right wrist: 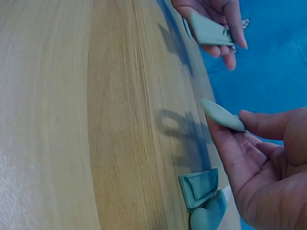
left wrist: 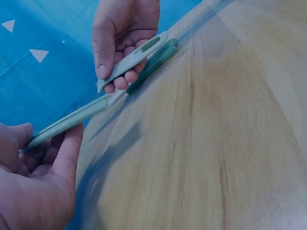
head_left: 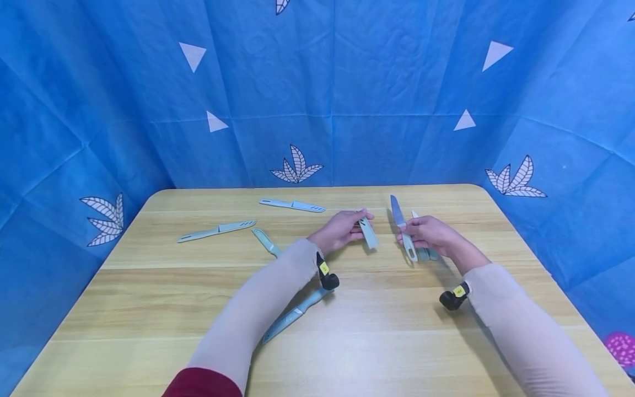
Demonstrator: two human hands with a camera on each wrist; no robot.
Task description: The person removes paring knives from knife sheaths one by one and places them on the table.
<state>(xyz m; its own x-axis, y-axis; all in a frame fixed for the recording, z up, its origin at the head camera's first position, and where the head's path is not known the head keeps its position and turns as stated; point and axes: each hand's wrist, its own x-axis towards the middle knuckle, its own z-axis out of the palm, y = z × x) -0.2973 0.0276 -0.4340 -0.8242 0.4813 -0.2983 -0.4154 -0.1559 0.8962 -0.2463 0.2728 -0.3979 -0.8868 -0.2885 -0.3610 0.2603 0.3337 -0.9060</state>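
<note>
My left hand [head_left: 342,229] holds a pale green knife sheath [head_left: 368,232] between thumb and fingers, its mouth end pointing down and toward me. To its right, my right hand [head_left: 434,234] pinches a bare-bladed kitchen knife [head_left: 408,245] near where the handle meets the blade. The blade points away from me and the handle hangs toward me. Sheath and knife are apart, both raised above the table. Beneath the right hand lie another green sheath [right wrist: 199,188] and a green knife handle [right wrist: 200,219], partly covered by the hand in the head view.
On the wooden table [head_left: 397,342], sheathed knives lie at the back [head_left: 292,205], at the left [head_left: 217,231] and near the left forearm [head_left: 297,313]. Another green piece [head_left: 265,241] is partly hidden by the left sleeve. A blue curtain [head_left: 377,82] surrounds the table's back and sides.
</note>
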